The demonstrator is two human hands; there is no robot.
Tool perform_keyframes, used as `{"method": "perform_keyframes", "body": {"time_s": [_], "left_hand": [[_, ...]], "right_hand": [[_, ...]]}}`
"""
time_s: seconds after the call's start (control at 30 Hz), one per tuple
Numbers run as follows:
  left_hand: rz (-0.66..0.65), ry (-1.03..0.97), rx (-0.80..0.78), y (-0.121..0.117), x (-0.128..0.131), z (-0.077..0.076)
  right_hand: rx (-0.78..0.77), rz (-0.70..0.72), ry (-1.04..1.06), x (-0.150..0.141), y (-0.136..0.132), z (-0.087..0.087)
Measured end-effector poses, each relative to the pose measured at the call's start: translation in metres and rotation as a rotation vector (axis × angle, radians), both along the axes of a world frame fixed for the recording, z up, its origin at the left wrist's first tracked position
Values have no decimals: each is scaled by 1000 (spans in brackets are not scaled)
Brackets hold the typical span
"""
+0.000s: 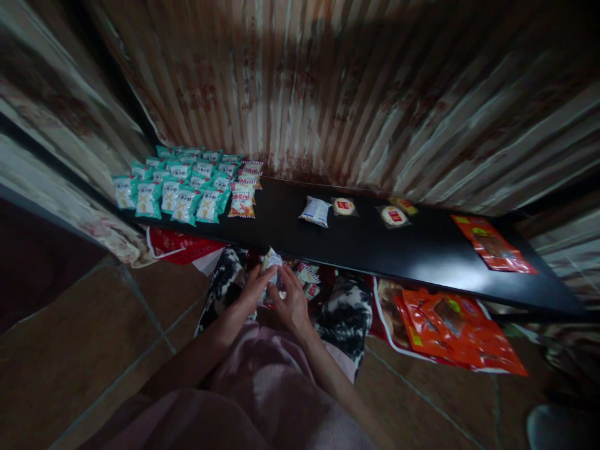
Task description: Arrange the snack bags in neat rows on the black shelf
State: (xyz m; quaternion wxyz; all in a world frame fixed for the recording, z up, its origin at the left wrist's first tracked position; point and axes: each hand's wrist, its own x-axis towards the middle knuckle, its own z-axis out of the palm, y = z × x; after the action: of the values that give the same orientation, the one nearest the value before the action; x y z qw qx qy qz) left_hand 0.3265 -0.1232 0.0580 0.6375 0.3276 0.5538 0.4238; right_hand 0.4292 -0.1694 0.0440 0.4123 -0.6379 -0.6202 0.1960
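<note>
Low in front of my lap, a small whitish snack packet (pixel 272 258) is pinched in my left hand (pixel 255 286). My right hand (pixel 291 297) closes on the same packet from the other side, its fingers bent. Just beyond the right fingers, more small snack packets (pixel 309 275) lie between my knees, partly under the shelf edge. A black shelf (pixel 276 231) runs across in front of me. On it, nearest my hands, lies a white and blue packet (pixel 315 211), with a round wafer in clear wrap (pixel 344 206) beside it.
Rows of teal snack packets (pixel 185 203) and several orange-white packets (pixel 242 199) fill the shelf's left end. Farther right lie another wrapped wafer (pixel 394 216) and an orange bag (pixel 492 244). Below stand a red basket (pixel 180 247) and a bag holding orange packs (pixel 450 319).
</note>
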Motion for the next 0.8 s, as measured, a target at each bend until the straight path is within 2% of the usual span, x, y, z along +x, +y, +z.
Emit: {"method": "perform_keyframes", "body": {"time_s": [0.1, 0.23, 0.37, 0.5, 0.63, 0.7, 0.8], "left_hand": [[2, -95, -63, 2, -2, -1], [-4, -159, -69, 5, -3, -5], [-20, -280, -71, 7, -3, -15], [5, -414, -101, 9, -3, -21], [62, -448, -140, 11, -5, -22], [62, -439, -164, 12, -5, -22], [41, -399, -162, 12, -6, -21]], "right_hand": [[-5, 0, 91, 5, 1, 5], [14, 11, 195, 15, 6, 9], [27, -79, 263, 23, 11, 2], [-113, -153, 350, 26, 13, -10], [-329, -36, 572, 23, 11, -10], [-365, 10, 640, 21, 10, -7], [-345, -14, 631, 19, 10, -6]]}}
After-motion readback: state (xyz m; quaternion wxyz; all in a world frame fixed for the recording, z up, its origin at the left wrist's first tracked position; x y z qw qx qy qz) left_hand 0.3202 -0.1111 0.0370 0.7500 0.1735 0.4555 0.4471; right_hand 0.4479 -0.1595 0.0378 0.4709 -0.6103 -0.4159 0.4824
